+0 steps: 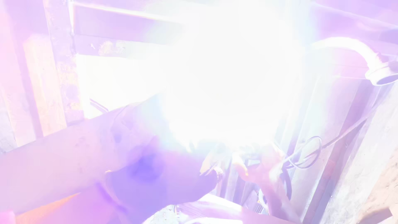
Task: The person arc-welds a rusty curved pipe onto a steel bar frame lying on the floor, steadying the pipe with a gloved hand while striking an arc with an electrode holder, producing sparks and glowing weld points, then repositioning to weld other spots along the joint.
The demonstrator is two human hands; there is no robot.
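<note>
A very bright white glare point(232, 70) washes out the middle of the view. My left arm, in a sleeve point(145, 174), reaches in from the lower left, and my left hand point(210, 166) sits at the glare's lower edge, mostly washed out. My right hand point(259, 166) comes up from below, just right of the left hand, fingers curled near some dark cables point(309, 151). What either hand holds is hidden by the light.
A metal frame with flat bars point(124, 25) stands behind the glare. A wooden plank point(41, 83) leans at the left. A white curved pipe point(352, 45) with a round end hangs at the upper right. A rough wall point(373, 166) rises at the right.
</note>
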